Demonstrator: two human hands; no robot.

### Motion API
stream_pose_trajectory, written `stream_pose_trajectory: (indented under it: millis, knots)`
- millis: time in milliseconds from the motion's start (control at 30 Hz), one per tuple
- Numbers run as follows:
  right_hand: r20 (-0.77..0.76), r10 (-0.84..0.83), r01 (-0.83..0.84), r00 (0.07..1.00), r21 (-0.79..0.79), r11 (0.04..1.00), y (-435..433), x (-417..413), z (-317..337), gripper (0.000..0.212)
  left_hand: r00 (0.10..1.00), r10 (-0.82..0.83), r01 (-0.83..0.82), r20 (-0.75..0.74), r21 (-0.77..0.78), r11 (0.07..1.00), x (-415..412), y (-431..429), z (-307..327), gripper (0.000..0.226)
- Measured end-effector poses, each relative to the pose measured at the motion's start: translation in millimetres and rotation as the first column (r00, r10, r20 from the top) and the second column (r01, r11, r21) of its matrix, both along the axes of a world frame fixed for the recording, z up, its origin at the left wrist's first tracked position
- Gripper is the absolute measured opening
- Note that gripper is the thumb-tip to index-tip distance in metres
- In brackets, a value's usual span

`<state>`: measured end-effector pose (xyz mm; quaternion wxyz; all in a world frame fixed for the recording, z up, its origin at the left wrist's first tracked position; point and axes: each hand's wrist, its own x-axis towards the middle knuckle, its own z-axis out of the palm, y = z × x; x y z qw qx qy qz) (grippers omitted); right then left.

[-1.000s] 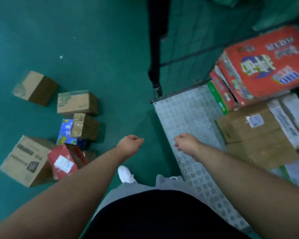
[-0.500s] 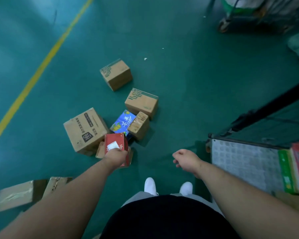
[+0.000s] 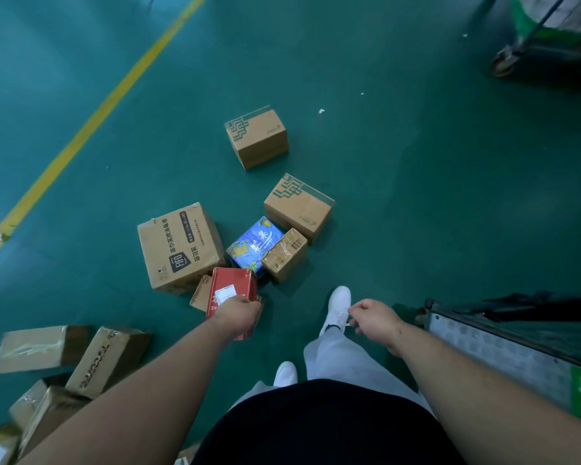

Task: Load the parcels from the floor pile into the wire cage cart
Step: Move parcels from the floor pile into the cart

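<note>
The left hand [image 3: 240, 313] is overlapping the red box [image 3: 232, 283], its fingers hidden and grip unclear; the right hand [image 3: 374, 318] is hanging loosely curled, holding nothing.

On the green floor [image 3: 416, 196], the large brown cardboard box [image 3: 180, 246] lies left of the blue printed carton [image 3: 254, 246], with the small taped brown box [image 3: 284, 255] touching that carton's right side. Behind them sits a brown box with a green pattern [image 3: 299, 208], and another like it [image 3: 257, 139] lies farther back, apart. In front, the red rectangular carton [image 3: 230, 283] rests on a flat brown parcel [image 3: 200, 293], gripped by the left hand [image 3: 240, 313]. The wire cage cart's metal deck [image 3: 500, 350] is on the right
</note>
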<state>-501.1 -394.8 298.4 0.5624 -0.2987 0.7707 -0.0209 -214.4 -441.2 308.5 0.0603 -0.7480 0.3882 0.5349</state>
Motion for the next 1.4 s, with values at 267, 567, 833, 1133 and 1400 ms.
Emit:
stream_pose_trajectory:
  millis: [267,567,833,1133,1400]
  knots:
    - [0.023,0.046,-0.046,0.999,0.005,0.999,-136.6,-78.2,-23.6,0.023,0.986,-0.128,0.129,0.103,-0.011,0.992,-65.4,-112.2,-4.1,0.031]
    - [-0.056,0.189,-0.19,0.98,-0.005,0.982,-285.3,-92.2,-34.3,0.022,0.999,-0.037,0.039,-0.036,0.051,0.998,-92.1,-178.1,2.2,0.039]
    - [0.005,0.384,-0.383,0.923,0.087,0.92,-348.9,-49.7,-46.1,0.028,0.998,0.067,-0.066,-0.014,0.093,0.993,-80.5,-259.6,-30.1,0.028]
    - [-0.098,0.234,-0.207,0.967,0.228,0.952,-434.8,-60.4,-140.9,0.023,0.995,0.097,-0.092,-0.014,0.206,0.974,-56.9,-393.4,-137.5,0.022]
    - [0.02,0.36,-0.344,0.933,0.35,0.872,-475.0,-46.4,-313.0,0.019,0.996,0.06,-0.074,0.069,0.228,0.971,-51.9,-493.6,-319.3,0.031]
